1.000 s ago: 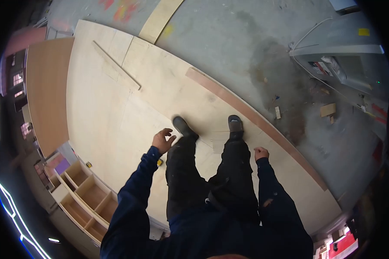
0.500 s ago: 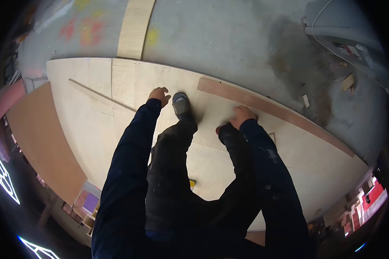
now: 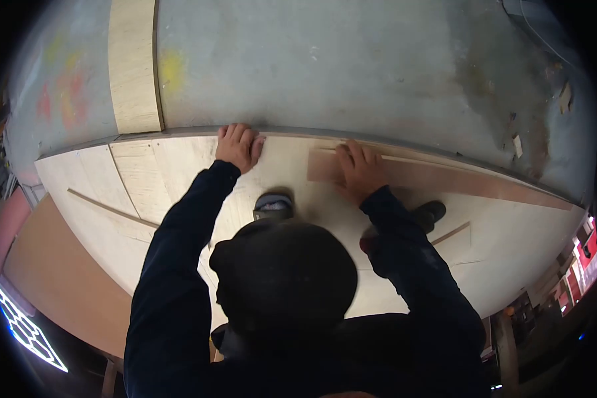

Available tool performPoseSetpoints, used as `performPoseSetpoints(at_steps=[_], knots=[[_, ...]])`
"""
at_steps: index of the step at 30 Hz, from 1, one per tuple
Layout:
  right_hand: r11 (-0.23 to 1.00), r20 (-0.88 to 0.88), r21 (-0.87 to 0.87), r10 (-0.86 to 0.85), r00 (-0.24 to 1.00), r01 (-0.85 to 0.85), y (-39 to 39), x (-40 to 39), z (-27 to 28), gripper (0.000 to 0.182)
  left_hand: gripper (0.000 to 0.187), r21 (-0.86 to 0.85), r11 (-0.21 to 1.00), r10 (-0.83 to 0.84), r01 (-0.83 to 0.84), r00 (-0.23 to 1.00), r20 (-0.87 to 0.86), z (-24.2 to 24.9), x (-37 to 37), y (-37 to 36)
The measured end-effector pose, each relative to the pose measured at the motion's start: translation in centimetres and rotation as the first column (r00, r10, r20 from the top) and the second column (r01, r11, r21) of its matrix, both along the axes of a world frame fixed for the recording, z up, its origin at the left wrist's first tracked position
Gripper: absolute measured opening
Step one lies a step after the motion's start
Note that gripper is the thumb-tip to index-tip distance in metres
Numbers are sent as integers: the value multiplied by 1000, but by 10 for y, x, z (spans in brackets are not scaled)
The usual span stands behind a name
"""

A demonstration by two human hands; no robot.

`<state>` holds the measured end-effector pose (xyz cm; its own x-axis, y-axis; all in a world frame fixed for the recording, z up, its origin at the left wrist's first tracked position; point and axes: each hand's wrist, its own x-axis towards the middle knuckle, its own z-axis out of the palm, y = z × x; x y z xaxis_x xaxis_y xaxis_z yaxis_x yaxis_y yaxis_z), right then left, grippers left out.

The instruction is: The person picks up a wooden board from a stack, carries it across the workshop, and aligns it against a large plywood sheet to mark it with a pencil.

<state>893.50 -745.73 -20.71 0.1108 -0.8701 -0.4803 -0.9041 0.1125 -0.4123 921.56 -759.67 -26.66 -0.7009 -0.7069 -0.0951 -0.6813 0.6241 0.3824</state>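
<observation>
My left hand (image 3: 239, 147) is at the far edge of a large pale plywood panel (image 3: 186, 159), its fingers curled over that edge. My right hand (image 3: 363, 171) is closed around a long reddish-brown wood strip (image 3: 471, 180) near its left end. The strip runs along the panel's far edge toward the right and looks slightly blurred and tilted there. Both of my feet stand on the panel; one shoe (image 3: 274, 205) shows between the hands.
A plywood strip (image 3: 134, 66) extends away over the grey, paint-stained floor (image 3: 298, 60). A thin stick (image 3: 113, 209) lies on the panel's left part. A brown board (image 3: 66, 265) stands at the left. Wood scraps (image 3: 517, 144) lie on the floor at right.
I have crouched lower and leaned forward. My left hand has reached the panel's far edge, and my right hand has moved onto the reddish-brown strip, which now sits slightly tilted.
</observation>
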Motion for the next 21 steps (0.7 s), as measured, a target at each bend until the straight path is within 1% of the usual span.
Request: performPoseSetpoints(at_steps=[1,2,5,6,8,11,15,17,21], knots=[[999,-8,-43,4,1000,-5,0,-1,-3,76,12,-68,997,19,-21,999,-36,0,0,-1],[997,-16,-82,9,1000,-10,0,-1,-4,74,12,-68,997,19,-22,999,-37,-2,2,1],[998,-19,-64,-6,1000,5,-5,2,1,72,18,-162,933,310,-321,946,-92,-12,3,5],[998,-25,-63,-4,1000,2,-6,4,1,72,18,-160,932,312,-324,945,-98,-14,5,5],[998,-24,-58,-38,999,36,-7,8,2,75,21,-128,890,430,-439,898,-90,-16,9,7],[998,-41,-24,-58,997,57,-10,11,5,79,24,-75,897,428,-436,898,-104,-15,12,6],[999,-69,9,-41,997,42,-5,7,-1,83,24,-87,900,414,-427,901,-130,-12,6,4],[998,-5,-42,-55,998,54,-5,7,-1,83,22,-57,905,415,-421,905,-96,-10,8,4],[998,5,-39,-41,999,42,-4,4,-3,84,22,-72,912,396,-404,913,-97,-11,7,4]])
